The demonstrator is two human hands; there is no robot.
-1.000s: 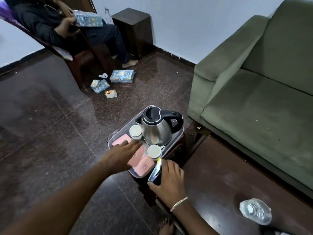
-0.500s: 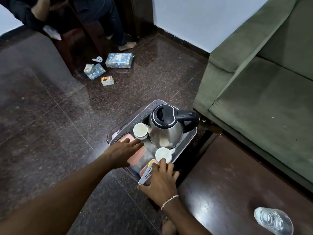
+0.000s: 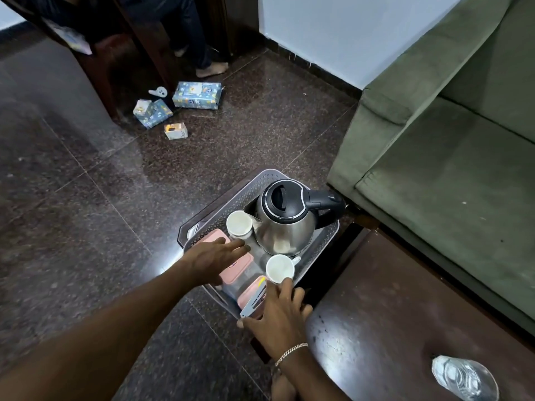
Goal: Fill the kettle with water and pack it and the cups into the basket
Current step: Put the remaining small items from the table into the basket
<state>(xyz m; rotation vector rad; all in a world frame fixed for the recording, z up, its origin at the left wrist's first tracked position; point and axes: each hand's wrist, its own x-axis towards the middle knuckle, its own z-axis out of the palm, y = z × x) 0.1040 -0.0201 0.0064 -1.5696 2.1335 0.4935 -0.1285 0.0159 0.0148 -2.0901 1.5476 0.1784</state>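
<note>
Rounded steel kettle point(image 3: 285, 227), perforated basket point(image 3: 246, 188), flat sachet point(image 3: 254, 299)

A steel kettle point(image 3: 285, 227) and two white cups point(image 3: 238, 224) stand in the grey basket point(image 3: 252, 185). The left grip point(image 3: 214, 260) rests flat-fingered on a pink-lidded box point(image 3: 236, 270) inside it. The right grip point(image 3: 279, 316) pinches a flat packet point(image 3: 254, 299) at the near corner.

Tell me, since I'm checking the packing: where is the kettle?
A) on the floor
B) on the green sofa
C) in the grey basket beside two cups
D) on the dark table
C: the kettle stands inside the grey basket, one white cup at its spout and the other cup nearer the right hand.
</note>
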